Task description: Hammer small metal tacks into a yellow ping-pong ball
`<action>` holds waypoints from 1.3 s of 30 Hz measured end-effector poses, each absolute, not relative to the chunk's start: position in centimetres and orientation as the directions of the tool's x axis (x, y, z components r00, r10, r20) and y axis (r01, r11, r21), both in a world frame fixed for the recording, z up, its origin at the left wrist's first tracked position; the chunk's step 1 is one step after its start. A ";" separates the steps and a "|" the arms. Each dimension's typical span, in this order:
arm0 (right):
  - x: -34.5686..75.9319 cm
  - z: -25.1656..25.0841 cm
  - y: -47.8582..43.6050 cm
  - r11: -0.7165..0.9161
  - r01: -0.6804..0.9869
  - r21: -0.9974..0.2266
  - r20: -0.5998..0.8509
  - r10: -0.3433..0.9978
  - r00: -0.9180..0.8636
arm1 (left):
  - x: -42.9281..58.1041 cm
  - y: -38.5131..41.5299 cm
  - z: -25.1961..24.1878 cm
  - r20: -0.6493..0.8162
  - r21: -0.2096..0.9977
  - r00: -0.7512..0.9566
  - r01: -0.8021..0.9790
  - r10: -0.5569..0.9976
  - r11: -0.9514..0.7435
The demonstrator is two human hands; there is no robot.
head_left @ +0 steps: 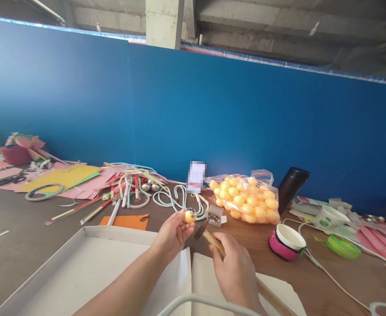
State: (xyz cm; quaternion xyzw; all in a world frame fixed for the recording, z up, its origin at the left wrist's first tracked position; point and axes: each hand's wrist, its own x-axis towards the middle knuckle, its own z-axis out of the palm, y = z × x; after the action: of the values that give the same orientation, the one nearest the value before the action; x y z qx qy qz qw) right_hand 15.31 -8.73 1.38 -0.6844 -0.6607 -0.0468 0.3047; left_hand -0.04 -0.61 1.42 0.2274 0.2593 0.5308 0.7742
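My left hand is closed, its fingertips gripping a small shiny ball that looks silver on top and yellow-orange below. Wrapped in my right hand is the wooden handle of a hammer. Its dark head is just below and right of the ball, apart from it. Just beyond the hammer head, a small open box contains tiny metal pieces too small to name. Under my forearms lie a large shallow white tray and pale sheets.
Behind my hands sits a clear bag of orange balls, with a black cylinder beside it. A pink-wrapped white cup stands at right. Pale blue tubing, silver balls and coloured paper lie leftward. A blue partition closes the back.
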 end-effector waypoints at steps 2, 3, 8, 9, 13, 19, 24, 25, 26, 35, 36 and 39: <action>15.1 1.4 -8.8 0.018 0.934 -0.357 0.351 0.929 0.116 | 0.0 -0.6 1.5 -0.144 0.632 0.300 -0.705 0.943 0.321; 15.0 1.4 -8.9 0.006 0.934 -0.357 0.303 0.947 0.110 | 0.0 -0.7 1.5 -0.140 0.633 0.303 -0.705 0.943 0.320; 14.8 1.0 -8.9 -0.008 0.951 -0.310 0.149 0.987 0.057 | 0.0 -0.6 1.4 -0.171 0.633 0.310 -0.693 0.935 0.345; 14.9 0.9 -8.8 -0.005 0.952 -0.306 0.143 0.988 0.052 | 0.0 -0.6 1.4 -0.174 0.633 0.313 -0.691 0.934 0.349; 15.0 0.9 -8.6 0.051 0.908 -0.416 0.229 0.972 0.050 | 0.1 -0.9 1.5 -0.172 0.645 0.347 -0.668 0.922 0.371; 14.9 1.7 -8.3 0.176 0.604 -0.778 0.365 0.908 0.206 | 0.3 -1.5 1.7 -0.133 0.675 0.444 -0.614 0.886 0.409; 14.0 2.5 -8.3 0.120 0.137 -0.983 0.153 0.952 0.263 | 0.5 -1.9 1.7 -0.080 0.706 0.548 -0.558 0.832 0.436; 13.9 2.6 -8.3 0.104 0.063 -0.993 0.116 0.962 0.249 | 0.5 -2.0 1.8 -0.073 0.713 0.564 -0.547 0.823 0.438; 13.8 2.7 -8.3 0.089 0.004 -0.996 0.088 0.969 0.229 | 0.5 -2.1 1.8 -0.068 0.721 0.576 -0.536 0.815 0.439; 13.8 3.1 -8.1 0.033 -0.136 -0.990 0.018 0.994 0.110 | 0.6 -2.6 2.0 -0.054 0.733 0.598 -0.520 0.799 0.438; 13.8 3.1 -8.1 0.035 -0.117 -0.992 0.021 0.993 0.118 | 0.6 -2.6 2.0 -0.052 0.736 0.598 -0.518 0.799 0.436; 13.8 3.1 -8.1 0.060 -0.051 -0.997 0.052 0.988 0.147 | 0.6 -2.6 2.0 -0.063 0.746 0.597 -0.504 0.800 0.436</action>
State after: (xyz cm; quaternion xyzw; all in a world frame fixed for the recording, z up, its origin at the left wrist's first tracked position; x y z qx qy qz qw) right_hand 13.75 -8.14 3.10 -0.5068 -0.4621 0.4617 0.5625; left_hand 0.61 -2.64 2.03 0.3529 0.2091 0.3970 0.8211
